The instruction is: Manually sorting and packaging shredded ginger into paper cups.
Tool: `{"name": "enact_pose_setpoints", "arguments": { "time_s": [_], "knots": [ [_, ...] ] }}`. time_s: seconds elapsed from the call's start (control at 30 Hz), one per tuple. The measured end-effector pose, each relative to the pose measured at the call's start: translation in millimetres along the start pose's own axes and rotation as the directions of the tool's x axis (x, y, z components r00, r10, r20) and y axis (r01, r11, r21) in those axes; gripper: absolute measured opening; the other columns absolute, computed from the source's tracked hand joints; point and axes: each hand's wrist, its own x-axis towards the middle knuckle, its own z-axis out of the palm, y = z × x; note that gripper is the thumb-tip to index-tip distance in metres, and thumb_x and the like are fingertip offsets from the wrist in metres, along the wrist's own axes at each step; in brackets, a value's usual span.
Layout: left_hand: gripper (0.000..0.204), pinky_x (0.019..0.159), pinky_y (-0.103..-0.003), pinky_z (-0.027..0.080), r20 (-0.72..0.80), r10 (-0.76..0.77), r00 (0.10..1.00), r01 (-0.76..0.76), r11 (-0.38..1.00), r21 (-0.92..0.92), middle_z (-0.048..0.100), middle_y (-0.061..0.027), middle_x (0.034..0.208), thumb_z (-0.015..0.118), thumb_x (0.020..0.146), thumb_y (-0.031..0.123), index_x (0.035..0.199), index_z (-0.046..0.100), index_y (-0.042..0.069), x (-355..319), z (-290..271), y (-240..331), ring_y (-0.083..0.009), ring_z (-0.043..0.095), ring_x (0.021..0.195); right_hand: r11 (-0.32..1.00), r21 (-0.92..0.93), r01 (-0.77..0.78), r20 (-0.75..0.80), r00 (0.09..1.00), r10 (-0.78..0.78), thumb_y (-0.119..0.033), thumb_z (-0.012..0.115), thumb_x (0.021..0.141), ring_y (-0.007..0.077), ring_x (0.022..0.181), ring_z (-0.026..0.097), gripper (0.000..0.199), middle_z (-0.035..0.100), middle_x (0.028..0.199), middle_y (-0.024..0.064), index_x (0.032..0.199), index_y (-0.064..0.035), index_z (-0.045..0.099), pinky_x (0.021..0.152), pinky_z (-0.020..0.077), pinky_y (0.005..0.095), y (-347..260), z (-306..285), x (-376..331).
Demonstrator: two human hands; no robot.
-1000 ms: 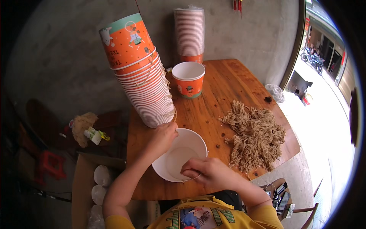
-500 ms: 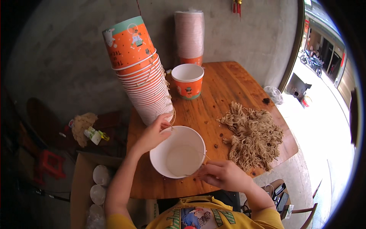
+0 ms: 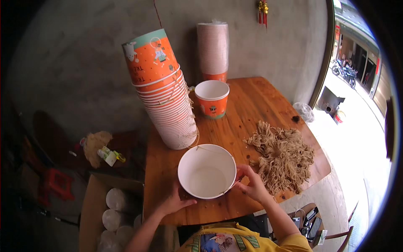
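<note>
A white-lined paper bucket [image 3: 207,185] stands mouth up at the table's near edge. A thin cord [image 3: 218,152] runs from its far rim across the mouth toward the right rim. There my right hand [image 3: 252,185] pinches the cord with thumb and forefinger, close against the rim. My left hand [image 3: 174,202] is at the bucket's lower left side, thumb stretched out and fingers apart; some fingertips are hidden by the bucket. Just behind leans a tall stack of upside-down orange paper buckets [image 3: 168,105] with cords hanging along its side.
A heap of tan cords [image 3: 283,157] lies on the right of the wooden table [image 3: 252,96]. Behind are an upright orange bucket [image 3: 213,101] and a wrapped stack of buckets [image 3: 213,48]. At lower left, a cardboard box [image 3: 94,201] holds white wrapped stacks.
My left hand has left the far rim and come down to the bucket's near left side. My right hand has moved up along the right rim, and the cord now spans the mouth.
</note>
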Motion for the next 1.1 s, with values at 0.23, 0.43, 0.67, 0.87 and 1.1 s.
{"name": "enact_pose_setpoints", "arguments": {
  "time_s": [0.23,0.43,0.67,0.87,1.1],
  "knots": [
    [0.104,0.101,-0.040,0.042,-0.463,0.396,0.793,-0.527,0.827,-0.195,0.032,-0.0148,0.146,0.077,0.083,0.034,0.153,0.004,0.010,24,-32,76,-0.0257,0.045,0.124,0.931,-0.100,0.352,-0.131,0.923,-0.363,-0.020,0.082,0.077,0.0198,0.093,0.060,0.075,0.061,0.103,0.0092,0.137,-0.0003,0.042,0.089,0.0473,0.0340,-55,0,53],
    [0.078,0.102,-0.037,0.038,-0.554,0.191,0.810,-0.438,0.825,-0.356,0.039,-0.0093,0.141,0.047,0.095,0.060,0.152,0.019,0.016,44,-121,190,-0.0215,0.043,0.125,0.763,-0.018,0.647,-0.112,0.757,-0.644,-0.023,0.075,0.084,0.0167,0.088,0.058,0.067,0.051,0.115,0.0089,0.140,-0.0084,0.042,0.083,0.0490,0.0321,-135,-17,137],
    [0.107,0.109,-0.040,0.034,-0.315,0.640,0.701,-0.607,0.767,0.207,0.035,-0.0129,0.139,0.078,0.075,0.052,0.154,0.018,0.013,69,-215,239,-0.0244,0.041,0.127,0.845,0.400,0.355,-0.243,0.930,-0.276,-0.048,0.049,0.099,0.0066,0.064,0.051,0.047,0.055,0.075,-0.0020,0.119,-0.0065,0.058,0.054,0.0424,0.0215,-244,-22,256],
    [0.095,0.107,-0.044,0.036,-0.383,0.865,0.323,-0.470,0.498,0.729,0.035,-0.0206,0.138,0.077,0.078,0.047,0.147,0.025,0.007,136,-280,266,-0.0359,0.042,0.126,0.910,0.290,0.296,-0.162,0.953,-0.258,-0.056,0.040,0.099,0.0146,0.092,0.063,0.060,0.065,0.108,0.0069,0.121,-0.0043,0.060,0.078,0.0550,0.0321,-268,-25,344],
    [0.099,0.095,-0.038,0.047,-0.539,0.586,0.605,-0.502,0.806,0.314,0.043,-0.0198,0.135,0.057,0.085,0.068,0.151,0.015,0.007,180,-300,240,-0.0285,0.048,0.123,0.917,0.069,0.393,-0.177,0.909,-0.376,-0.068,0.037,0.094,0.0233,0.139,0.033,0.079,0.040,0.148,0.0094,0.144,-0.0071,0.040,0.104,0.0382,0.0450,-237,-13,372]
  ]
}}
